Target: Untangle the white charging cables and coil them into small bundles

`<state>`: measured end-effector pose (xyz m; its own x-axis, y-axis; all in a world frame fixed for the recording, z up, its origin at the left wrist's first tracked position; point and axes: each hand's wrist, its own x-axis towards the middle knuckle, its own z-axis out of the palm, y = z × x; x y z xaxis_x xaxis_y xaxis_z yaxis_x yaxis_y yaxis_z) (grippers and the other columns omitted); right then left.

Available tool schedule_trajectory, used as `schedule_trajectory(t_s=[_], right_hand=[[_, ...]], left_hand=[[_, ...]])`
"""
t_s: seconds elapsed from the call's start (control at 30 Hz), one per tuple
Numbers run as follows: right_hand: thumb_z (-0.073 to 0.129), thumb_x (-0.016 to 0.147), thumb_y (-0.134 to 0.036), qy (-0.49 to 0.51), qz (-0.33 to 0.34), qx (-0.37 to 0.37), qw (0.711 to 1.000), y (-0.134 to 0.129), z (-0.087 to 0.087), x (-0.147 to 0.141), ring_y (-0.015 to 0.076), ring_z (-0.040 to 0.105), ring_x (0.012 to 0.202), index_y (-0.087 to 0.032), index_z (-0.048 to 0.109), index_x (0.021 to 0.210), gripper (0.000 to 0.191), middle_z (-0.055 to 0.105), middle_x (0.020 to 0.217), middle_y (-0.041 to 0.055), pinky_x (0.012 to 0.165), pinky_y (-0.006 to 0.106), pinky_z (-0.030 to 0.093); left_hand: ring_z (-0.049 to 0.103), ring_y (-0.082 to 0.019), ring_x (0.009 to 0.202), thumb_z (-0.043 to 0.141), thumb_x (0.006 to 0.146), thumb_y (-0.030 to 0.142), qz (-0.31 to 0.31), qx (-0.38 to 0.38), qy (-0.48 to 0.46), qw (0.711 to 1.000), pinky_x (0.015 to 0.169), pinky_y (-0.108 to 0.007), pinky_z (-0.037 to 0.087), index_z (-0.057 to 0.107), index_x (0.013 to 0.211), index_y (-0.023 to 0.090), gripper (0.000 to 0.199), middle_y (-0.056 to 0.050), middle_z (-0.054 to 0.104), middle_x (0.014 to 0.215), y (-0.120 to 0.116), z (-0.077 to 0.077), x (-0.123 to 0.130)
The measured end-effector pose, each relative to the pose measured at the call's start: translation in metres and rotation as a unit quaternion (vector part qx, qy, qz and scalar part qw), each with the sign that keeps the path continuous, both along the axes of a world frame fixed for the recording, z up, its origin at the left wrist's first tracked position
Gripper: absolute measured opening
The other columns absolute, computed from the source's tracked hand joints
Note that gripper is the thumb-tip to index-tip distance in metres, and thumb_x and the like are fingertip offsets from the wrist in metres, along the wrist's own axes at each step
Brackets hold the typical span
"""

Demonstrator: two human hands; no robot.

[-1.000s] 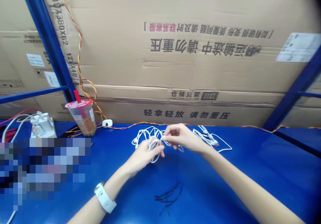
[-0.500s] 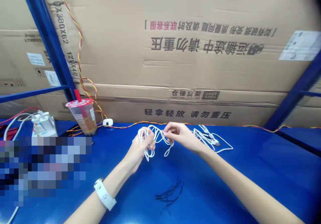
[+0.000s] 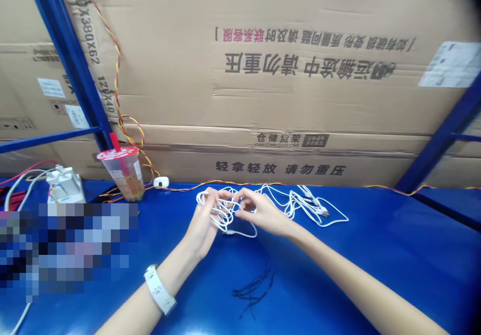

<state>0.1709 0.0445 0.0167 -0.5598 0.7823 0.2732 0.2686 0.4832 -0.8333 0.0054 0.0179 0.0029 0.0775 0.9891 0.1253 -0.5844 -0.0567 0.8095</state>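
Observation:
A white cable point(image 3: 222, 217) is gathered in loops between my hands, above the blue tabletop. My left hand point(image 3: 205, 220) is closed around the coil, thumb on top, with loops showing on both sides of it. My right hand point(image 3: 259, 211) pinches a strand of the same cable at the coil's right side, fingers bent. One loose loop hangs below, between the two hands. Beyond my right hand lies more white cable point(image 3: 306, 206), loosely bunched, with a plug end point(image 3: 323, 212); whether it joins the held coil I cannot tell.
Thin black ties point(image 3: 252, 291) lie on the blue tabletop point(image 3: 308, 285) in front. At the back left are a lidded drink cup point(image 3: 125, 175), a small white case point(image 3: 161, 182) and a white power adapter point(image 3: 64, 185). Cardboard boxes point(image 3: 180, 94) stand behind, with a red-yellow wire point(image 3: 117, 69).
My hands have come closer together, the right one moving left to the coil. The coil has turned in my left hand, and a strand now trails right behind my right hand.

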Motion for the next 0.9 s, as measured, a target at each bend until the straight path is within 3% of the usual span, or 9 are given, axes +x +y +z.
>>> schedule_trajectory(t_s=[0.2,0.33,0.43,0.53,0.63,0.73,0.9], right_hand=[[0.055,0.082,-0.026,-0.024,-0.024,-0.023,0.999,0.005,-0.008,0.003,0.0119,0.054,0.062,-0.018,0.051,0.094,0.015,0.056,0.069,-0.0025,0.061,0.025,0.042],[0.06,0.081,-0.028,0.007,-0.026,-0.048,0.998,0.003,-0.007,-0.002,0.0121,0.055,0.065,-0.018,0.052,0.093,0.018,0.056,0.07,-0.0025,0.067,0.027,0.044],[0.063,0.08,-0.036,0.076,0.019,-0.183,0.98,-0.005,-0.007,-0.009,0.0124,0.057,0.064,-0.019,0.05,0.093,0.024,0.053,0.065,-0.0043,0.066,0.027,0.045],[0.066,0.079,-0.04,0.145,0.075,-0.349,0.923,-0.016,-0.007,-0.017,0.0091,0.051,0.051,-0.02,0.049,0.092,0.03,0.045,0.056,-0.0078,0.058,0.024,0.043],[0.071,0.075,-0.035,0.158,0.1,-0.422,0.887,-0.027,-0.007,-0.025,0.0054,0.041,0.042,-0.019,0.05,0.092,0.032,0.041,0.052,-0.0099,0.049,0.021,0.039],[0.069,0.074,-0.031,0.082,0.116,-0.403,0.904,-0.034,-0.005,-0.029,0.0079,0.047,0.043,-0.02,0.052,0.102,0.035,0.051,0.053,-0.0074,0.043,0.018,0.035],[0.058,0.078,-0.019,-0.039,0.145,-0.298,0.943,-0.034,0.0,-0.023,0.0068,0.053,0.05,-0.014,0.062,0.094,0.018,0.058,0.06,-0.0033,0.052,0.019,0.043]], left_hand=[[0.062,-0.013,0.085,0.07,0.076,0.043,0.081,0.058,-0.052,0.994,0.073,-0.022,0.047,0.047,0.076,0.02,0.032,0.004,0.055,0.07,0.007,0.01,-0.014],[0.063,-0.012,0.084,0.074,0.073,0.036,0.117,0.094,-0.057,0.987,0.083,-0.026,0.046,0.042,0.082,0.022,0.036,0.007,0.052,0.069,0.007,0.017,-0.019],[0.062,-0.012,0.077,0.071,0.076,0.033,0.149,0.131,-0.031,0.98,0.082,-0.027,0.046,0.039,0.085,0.024,0.035,0.007,0.053,0.068,0.004,0.021,-0.017],[0.057,-0.011,0.063,0.067,0.079,0.032,0.219,0.175,0.03,0.959,0.075,-0.027,0.046,0.035,0.084,0.025,0.033,0.008,0.053,0.064,0.0,0.025,-0.018],[0.049,-0.01,0.053,0.07,0.077,0.029,0.308,0.188,0.103,0.927,0.063,-0.023,0.042,0.037,0.08,0.024,0.033,0.007,0.052,0.061,-0.004,0.028,-0.022],[0.043,-0.01,0.054,0.076,0.069,0.024,0.348,0.188,0.201,0.896,0.057,-0.021,0.034,0.046,0.075,0.022,0.03,0.006,0.05,0.061,-0.005,0.026,-0.027],[0.036,-0.01,0.051,0.077,0.066,0.028,0.273,0.173,0.391,0.862,0.053,-0.02,0.025,0.055,0.072,0.021,0.024,0.006,0.045,0.056,0.0,0.017,-0.03]])
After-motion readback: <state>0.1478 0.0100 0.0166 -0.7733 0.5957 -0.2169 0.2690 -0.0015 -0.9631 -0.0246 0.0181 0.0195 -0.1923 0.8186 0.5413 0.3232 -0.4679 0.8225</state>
